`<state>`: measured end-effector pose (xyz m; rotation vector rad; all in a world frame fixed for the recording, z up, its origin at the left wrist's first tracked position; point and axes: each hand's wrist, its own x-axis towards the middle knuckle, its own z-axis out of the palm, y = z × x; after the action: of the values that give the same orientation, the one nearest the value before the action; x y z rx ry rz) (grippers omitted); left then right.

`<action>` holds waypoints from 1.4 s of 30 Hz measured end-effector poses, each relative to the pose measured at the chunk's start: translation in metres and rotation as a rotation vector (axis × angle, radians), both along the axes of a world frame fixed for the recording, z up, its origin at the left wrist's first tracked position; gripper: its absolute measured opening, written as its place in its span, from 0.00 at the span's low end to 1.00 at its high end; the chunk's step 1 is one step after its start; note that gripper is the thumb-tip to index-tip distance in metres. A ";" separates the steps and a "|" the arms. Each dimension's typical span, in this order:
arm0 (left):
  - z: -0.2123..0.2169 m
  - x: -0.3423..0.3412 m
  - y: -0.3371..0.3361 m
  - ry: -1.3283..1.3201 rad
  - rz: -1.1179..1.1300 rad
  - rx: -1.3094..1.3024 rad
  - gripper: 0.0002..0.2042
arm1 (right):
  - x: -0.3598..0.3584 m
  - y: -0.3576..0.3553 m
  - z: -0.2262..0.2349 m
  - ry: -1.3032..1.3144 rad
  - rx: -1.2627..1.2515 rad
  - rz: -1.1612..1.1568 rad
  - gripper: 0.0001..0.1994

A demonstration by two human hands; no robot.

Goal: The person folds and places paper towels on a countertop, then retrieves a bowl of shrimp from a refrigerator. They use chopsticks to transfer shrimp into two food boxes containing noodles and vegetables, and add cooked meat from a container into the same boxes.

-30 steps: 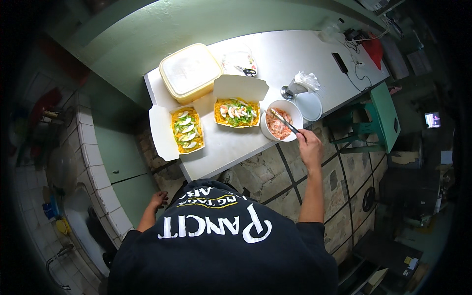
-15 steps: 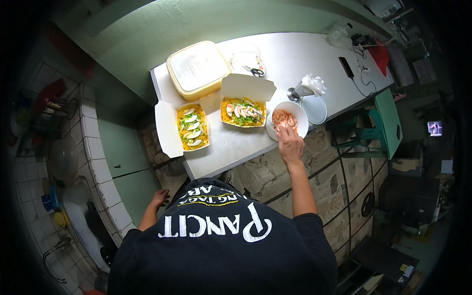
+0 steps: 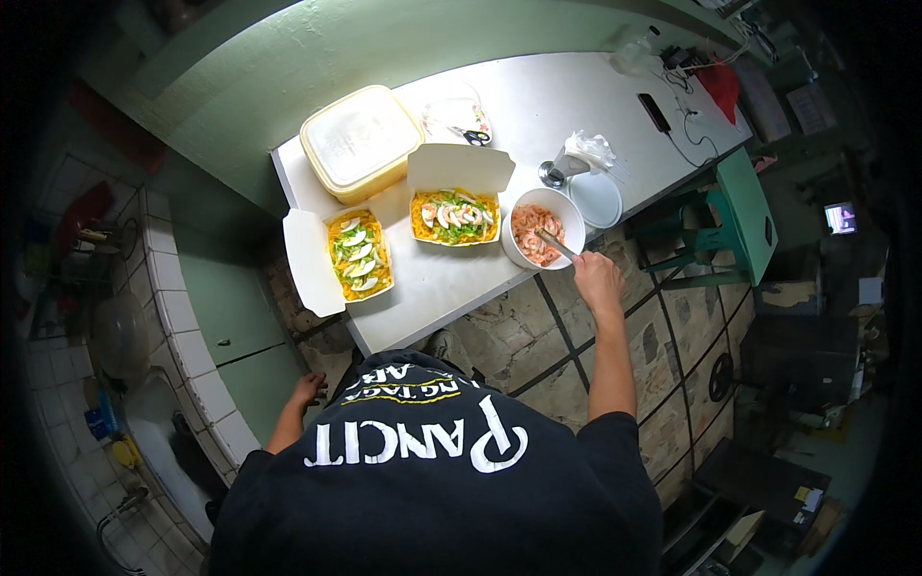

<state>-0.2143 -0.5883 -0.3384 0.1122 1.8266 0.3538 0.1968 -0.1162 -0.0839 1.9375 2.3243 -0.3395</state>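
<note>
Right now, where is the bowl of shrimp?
In the head view, the white bowl of shrimp sits at the table's near edge on the person's right, beside the right-hand open noodle box, with the right hand holding a spoon in it.

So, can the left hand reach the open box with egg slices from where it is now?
Probably yes. The left hand hangs low beside the table, holding nothing visible, and the open box sits near that edge with nothing between them.
</note>
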 end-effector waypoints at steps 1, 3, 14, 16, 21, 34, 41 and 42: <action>0.005 0.001 0.006 0.013 -0.023 0.002 0.21 | 0.000 0.000 -0.002 -0.002 0.011 0.001 0.14; 0.012 0.003 0.010 0.041 -0.064 0.004 0.21 | 0.003 0.001 -0.006 0.062 0.039 0.015 0.14; -0.014 0.006 -0.026 -0.024 0.074 0.000 0.22 | 0.006 -0.001 0.000 0.585 0.198 0.027 0.10; -0.018 0.006 -0.032 -0.038 0.104 0.012 0.23 | -0.028 -0.001 0.000 0.745 0.063 0.156 0.10; 0.006 0.012 -0.005 -0.018 0.142 0.019 0.24 | -0.148 0.013 -0.024 0.509 0.025 0.734 0.10; 0.011 0.052 -0.083 0.084 0.234 0.018 0.17 | -0.296 0.032 -0.043 0.181 0.087 1.175 0.07; -0.020 0.033 -0.102 0.016 0.106 0.122 0.17 | -0.213 0.023 0.016 0.481 0.052 0.851 0.12; -0.024 0.028 -0.100 -0.003 0.086 0.062 0.18 | -0.187 0.023 0.032 0.575 0.043 0.752 0.11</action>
<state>-0.1861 -0.6885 -0.3627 0.0759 1.8216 0.4707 0.0098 -0.0936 -0.0517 0.8974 3.1975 -0.8363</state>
